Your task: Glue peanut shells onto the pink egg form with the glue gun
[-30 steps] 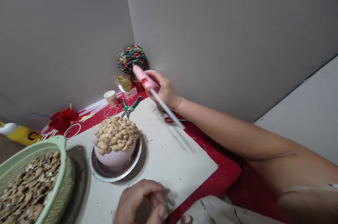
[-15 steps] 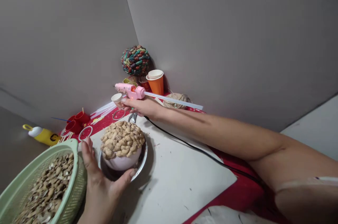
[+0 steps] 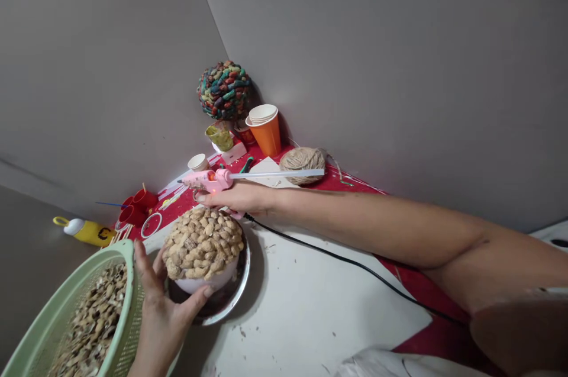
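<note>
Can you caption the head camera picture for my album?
Pink glue gun in the right hand, left hand at a peanut-covered ball in a metal dish.

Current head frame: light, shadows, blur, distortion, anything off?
Head view: dim, greyish light, with soft shadows right of the bowl and beside the coloured ball. Head view: no obvious motion smear on the glue gun; fine detail in the shells is soft. Head view: wide-angle stretch probably exaggerates the right arm toward the frame edge.
</note>
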Motion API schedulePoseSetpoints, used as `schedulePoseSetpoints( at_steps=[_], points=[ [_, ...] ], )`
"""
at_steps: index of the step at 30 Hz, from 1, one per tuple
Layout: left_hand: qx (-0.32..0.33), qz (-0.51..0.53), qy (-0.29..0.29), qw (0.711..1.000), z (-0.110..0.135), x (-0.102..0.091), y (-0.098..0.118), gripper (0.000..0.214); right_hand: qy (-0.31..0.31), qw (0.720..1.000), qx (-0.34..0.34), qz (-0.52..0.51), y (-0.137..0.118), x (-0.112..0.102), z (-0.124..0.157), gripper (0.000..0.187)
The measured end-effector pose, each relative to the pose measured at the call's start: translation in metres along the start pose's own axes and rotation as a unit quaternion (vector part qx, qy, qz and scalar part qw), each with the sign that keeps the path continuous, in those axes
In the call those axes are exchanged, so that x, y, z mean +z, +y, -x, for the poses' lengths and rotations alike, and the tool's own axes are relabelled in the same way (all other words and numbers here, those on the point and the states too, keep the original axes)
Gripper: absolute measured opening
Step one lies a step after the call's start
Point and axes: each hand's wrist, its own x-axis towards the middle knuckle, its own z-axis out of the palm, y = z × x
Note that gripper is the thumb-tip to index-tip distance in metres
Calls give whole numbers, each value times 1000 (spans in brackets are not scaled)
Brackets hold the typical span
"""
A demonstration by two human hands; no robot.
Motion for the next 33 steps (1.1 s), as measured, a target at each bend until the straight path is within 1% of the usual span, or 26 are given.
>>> schedulePoseSetpoints(
  at_steps=[3, 5, 7, 9, 13, 17, 19, 21, 23, 25, 26, 27, 29, 30, 32, 33],
  points=[
    [8, 31, 0, 1000, 2, 1, 2, 135, -20, 999, -16, -19, -9, 2, 7, 30],
    [10, 48, 13, 999, 3, 2, 3, 134, -26, 999, -26, -29, -17, 3, 14, 36],
    [9, 59, 30, 998, 4, 2, 3, 137, -25, 998, -36, -43, -26, 5, 21, 37],
    [3, 74, 44, 996, 6, 4, 3, 139, -25, 997, -38, -55, -34, 6, 29, 31],
    [7, 107, 70, 992, 11, 6, 1, 142, -22, 998, -13, -56, -44, 11, 39, 24],
    [46, 108, 88, 989, 15, 6, -12, 142, -12, 998, -13, -57, -50, 15, 44, 21],
    [72, 112, 92, 987, 17, 5, -22, 139, -14, 998, -11, -64, -52, 17, 46, 22],
    [92, 135, 92, 982, 19, 5, -31, 135, -18, 997, -8, -68, -56, 19, 47, 26],
    [97, 164, 94, 977, 21, 5, -38, 134, -23, 998, 0, -56, -58, 21, 50, 26],
    [73, 206, 98, 971, 21, 5, -39, 135, -32, 999, -2, -40, -60, 21, 53, 23],
    [52, 228, 95, 968, 20, 6, -38, 130, -37, 999, -10, -35, -61, 21, 54, 22],
    [23, 253, 86, 963, 18, 6, -34, 119, -44, 998, -22, -34, -61, 21, 55, 22],
    [-51, 310, 50, 948, 15, 7, -24, 90, -59, 997, -46, -37, -61, 20, 58, 24],
    [-84, 340, 33, 936, 13, 7, -18, 82, -64, 996, -55, -36, -62, 20, 59, 26],
    [-115, 391, 18, 913, 11, 9, -6, 81, -73, 995, -66, -31, -63, 19, 61, 29],
    [-118, 406, 19, 906, 11, 10, -1, 82, -75, 994, -71, -29, -64, 19, 62, 31]
  ],
)
